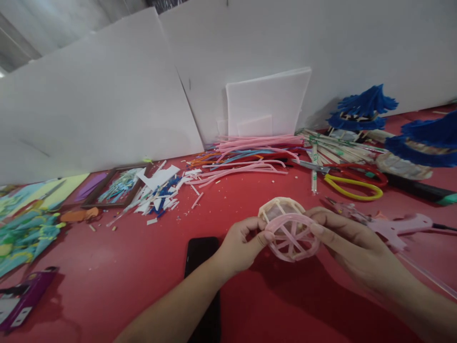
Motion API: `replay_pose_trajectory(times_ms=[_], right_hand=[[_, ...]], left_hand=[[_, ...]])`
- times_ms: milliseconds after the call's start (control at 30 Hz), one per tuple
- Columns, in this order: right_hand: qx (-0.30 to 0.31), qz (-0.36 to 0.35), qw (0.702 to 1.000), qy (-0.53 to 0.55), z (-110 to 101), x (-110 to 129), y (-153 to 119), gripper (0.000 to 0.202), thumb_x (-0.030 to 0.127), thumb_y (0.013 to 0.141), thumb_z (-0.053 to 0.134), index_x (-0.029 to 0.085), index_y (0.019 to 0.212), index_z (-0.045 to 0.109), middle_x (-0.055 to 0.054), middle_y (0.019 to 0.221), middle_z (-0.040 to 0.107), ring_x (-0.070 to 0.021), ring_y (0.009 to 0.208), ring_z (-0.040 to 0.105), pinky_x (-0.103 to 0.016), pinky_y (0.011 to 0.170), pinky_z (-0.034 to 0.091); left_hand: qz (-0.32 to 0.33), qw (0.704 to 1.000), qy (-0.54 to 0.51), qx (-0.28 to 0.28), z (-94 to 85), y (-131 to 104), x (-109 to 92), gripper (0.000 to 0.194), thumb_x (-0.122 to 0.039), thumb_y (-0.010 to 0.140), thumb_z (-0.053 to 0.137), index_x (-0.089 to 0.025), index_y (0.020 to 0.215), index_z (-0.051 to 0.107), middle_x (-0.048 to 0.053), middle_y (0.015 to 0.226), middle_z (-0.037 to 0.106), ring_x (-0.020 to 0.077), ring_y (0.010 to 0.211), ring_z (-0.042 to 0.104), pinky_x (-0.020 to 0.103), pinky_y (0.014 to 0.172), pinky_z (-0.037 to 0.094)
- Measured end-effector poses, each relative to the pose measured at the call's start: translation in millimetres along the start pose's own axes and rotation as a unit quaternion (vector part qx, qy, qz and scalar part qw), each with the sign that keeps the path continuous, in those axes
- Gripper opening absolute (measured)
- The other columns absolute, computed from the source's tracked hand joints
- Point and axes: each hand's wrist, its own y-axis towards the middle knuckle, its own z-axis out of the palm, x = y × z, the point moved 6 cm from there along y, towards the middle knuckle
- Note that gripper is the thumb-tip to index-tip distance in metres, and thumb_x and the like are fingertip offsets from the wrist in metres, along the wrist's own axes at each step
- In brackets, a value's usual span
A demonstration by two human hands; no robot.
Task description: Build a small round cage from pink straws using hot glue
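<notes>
Between both hands, raised over the red table, is a small round wheel-like craft frame [293,238]. Its near face is a pink ring with crossing pink spokes, and a pale wooden-looking rim stands behind it. My left hand [241,243] pinches the left side of the pink ring between thumb and fingers. On the opposite side, my right hand [346,240] grips the rim with thumb and forefinger. A pink glue gun [400,228] lies just beyond my right hand. Under my left forearm rests a black phone [202,255], partly covered.
Behind the hands lie pink fuzzy strips [250,166], scissors with red and yellow handles [352,183] and thin wooden sticks [339,150]. Paper scraps [160,186] spread to the left. Blue-roofed models [364,112] stand at right. A purple device [28,297] sits at lower left.
</notes>
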Motion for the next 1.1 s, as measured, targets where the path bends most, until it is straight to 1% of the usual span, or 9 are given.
replay_pose_trajectory(times_ms=[100, 300, 400, 500, 633, 700, 867, 967, 1100], right_hand=[[-0.022, 0.016, 1.0, 0.005, -2, -4, 1, 0.041, 0.063, 0.071, 0.077, 0.022, 0.068, 0.072, -0.005, 0.076, 0.065, -0.0162, 0.071, 0.058, -0.027, 0.066, 0.051], [-0.051, 0.054, 0.997, 0.019, -3, -12, 2, 0.044, 0.065, 0.06, 0.083, 0.023, 0.067, 0.074, -0.006, 0.077, 0.069, -0.0174, 0.073, 0.059, -0.027, 0.069, 0.051], [-0.058, 0.081, 0.995, 0.032, -2, -15, 1, 0.047, 0.067, 0.055, 0.084, 0.022, 0.064, 0.074, -0.005, 0.069, 0.067, -0.0165, 0.067, 0.058, -0.028, 0.063, 0.051], [-0.064, 0.112, 0.991, 0.044, 0, -19, 0, 0.051, 0.069, 0.046, 0.086, 0.022, 0.06, 0.073, -0.003, 0.061, 0.064, -0.0152, 0.06, 0.055, -0.028, 0.057, 0.049], [-0.086, 0.19, 0.975, 0.07, 1, -29, -4, 0.059, 0.067, 0.03, 0.091, 0.023, 0.067, 0.076, -0.006, 0.07, 0.071, -0.0176, 0.066, 0.061, -0.029, 0.06, 0.051], [-0.083, 0.194, 0.975, 0.072, 1, -31, -4, 0.059, 0.069, 0.032, 0.09, 0.023, 0.065, 0.075, -0.005, 0.069, 0.07, -0.0157, 0.064, 0.059, -0.028, 0.059, 0.05], [-0.039, 0.149, 0.987, 0.04, 2, -30, 0, 0.057, 0.074, 0.046, 0.084, 0.021, 0.059, 0.069, -0.001, 0.058, 0.059, -0.0119, 0.057, 0.051, -0.025, 0.054, 0.045], [-0.026, 0.127, 0.991, 0.024, 2, -27, 1, 0.057, 0.075, 0.05, 0.082, 0.021, 0.057, 0.066, -0.001, 0.058, 0.058, -0.0124, 0.058, 0.05, -0.025, 0.055, 0.045], [-0.013, 0.098, 0.995, 0.001, 4, -23, 2, 0.057, 0.076, 0.056, 0.078, 0.021, 0.061, 0.068, -0.002, 0.061, 0.061, -0.015, 0.061, 0.054, -0.029, 0.058, 0.049]], left_hand=[[-0.007, 1.0, -0.003, -0.027, -1.7, -1, 0, 0.063, -0.077, 0.067, 0.071, -0.018, 0.063, 0.05, -0.003, 0.063, 0.05, 0.0098, 0.059, 0.043, 0.024, 0.062, 0.039], [0.004, 0.997, 0.012, -0.075, -6.1, -3, -3, 0.065, -0.081, 0.067, 0.068, -0.018, 0.062, 0.053, -0.003, 0.061, 0.051, 0.0102, 0.06, 0.044, 0.025, 0.063, 0.04], [-0.028, 0.997, -0.016, -0.064, -5.1, -2, 2, 0.067, -0.08, 0.058, 0.076, -0.017, 0.064, 0.055, -0.002, 0.063, 0.054, 0.0096, 0.06, 0.045, 0.024, 0.062, 0.039], [-0.049, 0.997, -0.044, -0.042, -4.1, -1, 5, 0.068, -0.079, 0.056, 0.077, -0.016, 0.061, 0.051, -0.004, 0.061, 0.052, 0.0075, 0.058, 0.042, 0.022, 0.059, 0.037], [-0.061, 0.996, -0.053, -0.027, -4.8, 0, 6, 0.069, -0.078, 0.053, 0.079, -0.016, 0.06, 0.05, -0.005, 0.059, 0.05, 0.0063, 0.056, 0.041, 0.021, 0.058, 0.036], [-0.064, 0.996, -0.06, -0.027, -5.0, 1, 7, 0.068, -0.077, 0.052, 0.081, -0.016, 0.06, 0.05, -0.005, 0.059, 0.051, 0.0063, 0.056, 0.042, 0.021, 0.059, 0.036], [-0.05, 0.995, -0.048, -0.065, -8.5, 1, 8, 0.068, -0.078, 0.053, 0.079, -0.016, 0.064, 0.056, -0.002, 0.062, 0.057, 0.0085, 0.059, 0.047, 0.023, 0.061, 0.038], [-0.042, 0.996, -0.025, -0.077, -9.3, 0, 7, 0.068, -0.079, 0.053, 0.078, -0.015, 0.066, 0.06, -0.001, 0.064, 0.059, 0.0097, 0.061, 0.048, 0.024, 0.062, 0.039], [-0.058, 0.996, -0.029, -0.062, -6.8, -1, 10, 0.068, -0.079, 0.05, 0.08, -0.015, 0.063, 0.059, -0.002, 0.061, 0.056, 0.0088, 0.058, 0.045, 0.024, 0.059, 0.038]])
